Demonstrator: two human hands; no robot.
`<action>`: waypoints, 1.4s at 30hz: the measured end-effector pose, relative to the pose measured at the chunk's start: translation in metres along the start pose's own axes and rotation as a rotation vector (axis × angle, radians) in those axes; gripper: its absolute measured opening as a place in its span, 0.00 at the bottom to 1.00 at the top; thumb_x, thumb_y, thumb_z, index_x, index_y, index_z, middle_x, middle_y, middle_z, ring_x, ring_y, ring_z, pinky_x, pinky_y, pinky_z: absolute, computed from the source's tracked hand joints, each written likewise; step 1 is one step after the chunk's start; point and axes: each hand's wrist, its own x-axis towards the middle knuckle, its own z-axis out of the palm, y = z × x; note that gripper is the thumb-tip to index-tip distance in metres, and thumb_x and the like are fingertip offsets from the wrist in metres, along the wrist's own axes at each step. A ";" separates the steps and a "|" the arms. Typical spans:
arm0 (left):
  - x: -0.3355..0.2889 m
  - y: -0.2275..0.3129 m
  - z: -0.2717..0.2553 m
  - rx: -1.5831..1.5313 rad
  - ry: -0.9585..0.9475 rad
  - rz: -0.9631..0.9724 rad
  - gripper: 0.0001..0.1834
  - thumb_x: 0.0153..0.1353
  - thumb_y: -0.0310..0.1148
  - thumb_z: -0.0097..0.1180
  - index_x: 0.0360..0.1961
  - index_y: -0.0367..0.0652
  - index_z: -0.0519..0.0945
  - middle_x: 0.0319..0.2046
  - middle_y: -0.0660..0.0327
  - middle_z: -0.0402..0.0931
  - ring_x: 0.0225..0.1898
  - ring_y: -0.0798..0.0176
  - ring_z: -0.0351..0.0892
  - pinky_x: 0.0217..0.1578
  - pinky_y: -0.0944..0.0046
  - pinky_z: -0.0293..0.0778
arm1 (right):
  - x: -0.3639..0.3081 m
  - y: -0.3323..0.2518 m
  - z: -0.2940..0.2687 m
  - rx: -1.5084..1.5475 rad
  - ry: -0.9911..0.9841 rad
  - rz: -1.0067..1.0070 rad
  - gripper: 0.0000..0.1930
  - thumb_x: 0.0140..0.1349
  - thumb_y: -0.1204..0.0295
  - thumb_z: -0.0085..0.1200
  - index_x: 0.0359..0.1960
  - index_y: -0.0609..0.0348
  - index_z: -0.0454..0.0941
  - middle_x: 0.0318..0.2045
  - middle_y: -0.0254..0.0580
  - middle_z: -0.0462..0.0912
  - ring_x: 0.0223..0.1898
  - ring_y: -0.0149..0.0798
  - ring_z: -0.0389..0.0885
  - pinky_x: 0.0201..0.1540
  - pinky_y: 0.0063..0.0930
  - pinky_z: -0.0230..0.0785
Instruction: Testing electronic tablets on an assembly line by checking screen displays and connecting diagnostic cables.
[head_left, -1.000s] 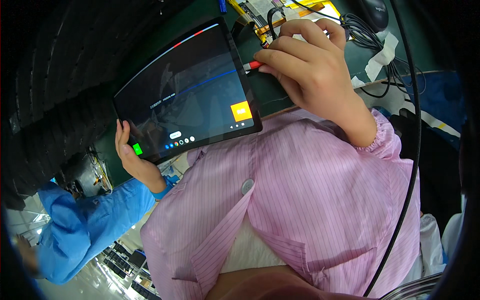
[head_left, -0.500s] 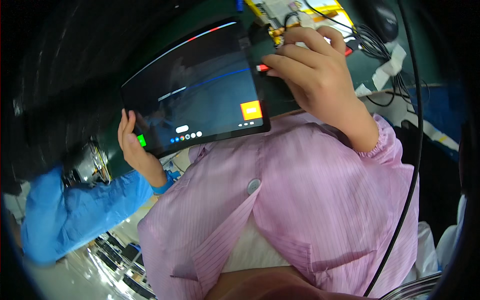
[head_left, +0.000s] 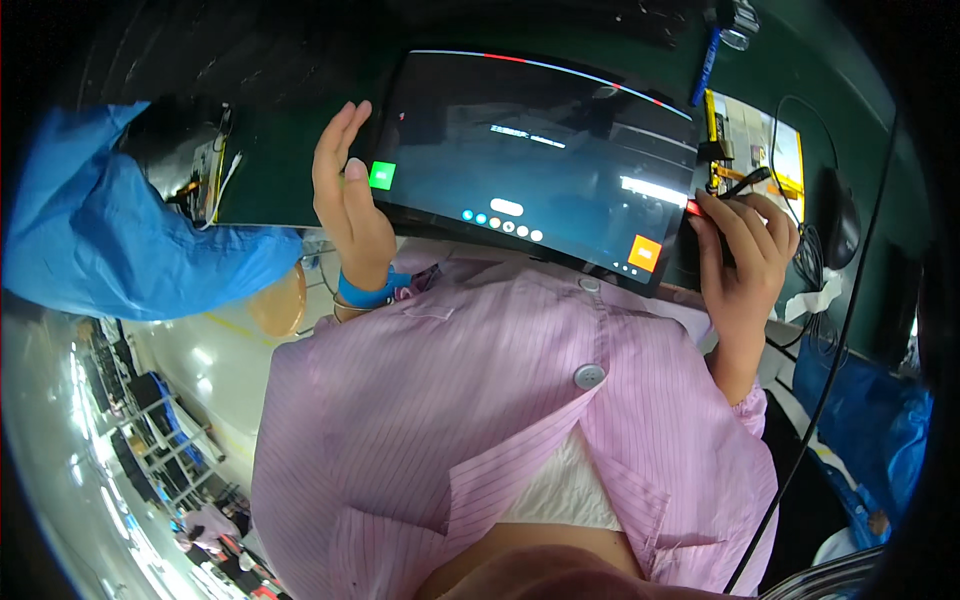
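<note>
A black tablet (head_left: 520,110) with a lit dark screen lies at a slant on the dark green bench in front of me. Its screen has a green square at the lower left and an orange one at the lower right. My left hand (head_left: 355,205) is beside the tablet's left edge, fingers stretched out and thumb close to the green square. At the opposite edge, my right hand (head_left: 750,250) pinches a small red plug (head_left: 694,207), its tip against the tablet's side. Whether the plug is seated in a port cannot be made out.
Behind my right hand lies a yellow-edged board (head_left: 785,150) with parts and wires. A black mouse (head_left: 843,220), coiled black cables (head_left: 808,255) and a blue pen (head_left: 706,65) lie around it. A co-worker's blue sleeve (head_left: 150,240) reaches in at left. A black cable (head_left: 845,330) hangs at right.
My view has turned, so the tablet appears farther right and tilted the other way. The red plug has gone from just off the tablet's right edge to touching it.
</note>
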 end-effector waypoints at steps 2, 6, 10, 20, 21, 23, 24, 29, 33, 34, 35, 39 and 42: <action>-0.004 0.002 0.003 0.012 0.084 0.006 0.25 0.67 0.36 0.31 0.55 0.30 0.71 0.50 0.46 0.77 0.57 0.54 0.70 0.63 0.57 0.55 | -0.001 -0.001 0.000 0.000 -0.001 0.011 0.13 0.49 0.73 0.64 0.38 0.56 0.83 0.33 0.36 0.82 0.42 0.41 0.76 0.51 0.35 0.58; -0.010 -0.004 -0.006 0.139 0.089 0.072 0.25 0.67 0.36 0.31 0.55 0.29 0.70 0.48 0.47 0.79 0.56 0.54 0.71 0.61 0.58 0.57 | -0.010 0.013 -0.010 -0.009 0.192 -0.045 0.14 0.52 0.73 0.64 0.40 0.64 0.82 0.37 0.42 0.84 0.43 0.45 0.78 0.50 0.37 0.66; -0.010 -0.008 0.001 -0.008 0.163 0.128 0.21 0.64 0.31 0.38 0.49 0.29 0.76 0.47 0.49 0.79 0.51 0.52 0.74 0.55 0.59 0.64 | -0.014 0.093 -0.052 -0.340 0.405 0.241 0.17 0.58 0.70 0.62 0.44 0.70 0.79 0.43 0.51 0.83 0.48 0.47 0.79 0.55 0.35 0.66; -0.010 -0.013 0.006 -0.006 0.203 0.161 0.20 0.63 0.31 0.39 0.51 0.31 0.74 0.44 0.52 0.82 0.51 0.52 0.72 0.56 0.57 0.63 | -0.035 0.148 -0.041 -0.045 0.376 0.604 0.34 0.56 0.63 0.64 0.61 0.67 0.66 0.56 0.54 0.73 0.57 0.44 0.72 0.62 0.33 0.61; -0.010 -0.013 0.006 -0.007 0.200 0.162 0.20 0.63 0.31 0.39 0.51 0.31 0.74 0.44 0.52 0.82 0.51 0.52 0.72 0.56 0.57 0.63 | -0.037 0.150 -0.042 -0.093 0.346 0.599 0.34 0.56 0.62 0.64 0.61 0.67 0.66 0.56 0.54 0.73 0.57 0.44 0.72 0.62 0.33 0.61; -0.008 -0.013 0.006 0.034 0.226 0.217 0.20 0.63 0.31 0.38 0.51 0.31 0.75 0.44 0.52 0.82 0.52 0.52 0.72 0.56 0.57 0.63 | -0.036 0.147 -0.040 -0.095 0.278 0.602 0.34 0.56 0.62 0.64 0.61 0.67 0.66 0.56 0.54 0.73 0.58 0.45 0.72 0.62 0.34 0.61; -0.007 -0.012 0.006 0.034 0.224 0.219 0.20 0.63 0.31 0.38 0.51 0.31 0.75 0.44 0.52 0.82 0.52 0.52 0.72 0.56 0.57 0.63 | -0.036 0.145 -0.039 -0.097 0.208 0.602 0.34 0.57 0.61 0.64 0.61 0.66 0.66 0.56 0.54 0.73 0.58 0.46 0.72 0.62 0.34 0.61; -0.006 -0.011 0.005 0.122 0.219 0.260 0.19 0.63 0.31 0.38 0.48 0.32 0.77 0.44 0.53 0.82 0.53 0.50 0.72 0.56 0.56 0.64 | -0.036 0.152 -0.039 -0.286 0.200 0.603 0.34 0.57 0.59 0.63 0.61 0.66 0.66 0.57 0.54 0.73 0.58 0.47 0.72 0.61 0.34 0.61; -0.006 -0.007 0.004 0.138 0.217 0.247 0.19 0.62 0.31 0.39 0.46 0.33 0.79 0.44 0.53 0.82 0.53 0.49 0.72 0.56 0.56 0.64 | -0.036 0.143 -0.039 -0.237 0.220 0.608 0.33 0.58 0.58 0.63 0.60 0.67 0.68 0.56 0.54 0.73 0.58 0.47 0.72 0.61 0.34 0.62; -0.007 -0.008 0.002 0.157 0.206 0.257 0.20 0.64 0.32 0.37 0.46 0.34 0.79 0.45 0.52 0.81 0.54 0.50 0.72 0.57 0.55 0.63 | -0.036 0.144 -0.038 -0.235 0.218 0.608 0.33 0.58 0.58 0.63 0.60 0.67 0.68 0.56 0.54 0.73 0.58 0.47 0.72 0.61 0.34 0.62; -0.007 -0.009 0.001 0.176 0.194 0.266 0.20 0.66 0.33 0.36 0.45 0.34 0.80 0.46 0.52 0.81 0.55 0.50 0.71 0.59 0.55 0.62 | -0.036 0.146 -0.038 -0.263 0.219 0.642 0.33 0.58 0.58 0.63 0.59 0.67 0.68 0.56 0.55 0.74 0.58 0.47 0.72 0.61 0.34 0.62; -0.008 -0.012 0.003 0.148 0.210 0.266 0.19 0.61 0.31 0.39 0.42 0.35 0.82 0.43 0.53 0.82 0.53 0.49 0.72 0.57 0.56 0.62 | -0.034 0.142 -0.035 -0.190 0.245 0.644 0.34 0.58 0.56 0.63 0.59 0.69 0.69 0.56 0.55 0.74 0.57 0.47 0.73 0.61 0.35 0.61; -0.007 -0.008 0.001 0.171 0.207 0.267 0.19 0.62 0.32 0.39 0.41 0.35 0.82 0.43 0.52 0.82 0.53 0.49 0.72 0.57 0.56 0.62 | -0.038 0.146 -0.040 -0.188 0.314 0.725 0.35 0.57 0.56 0.64 0.58 0.70 0.69 0.56 0.55 0.74 0.57 0.47 0.73 0.61 0.35 0.61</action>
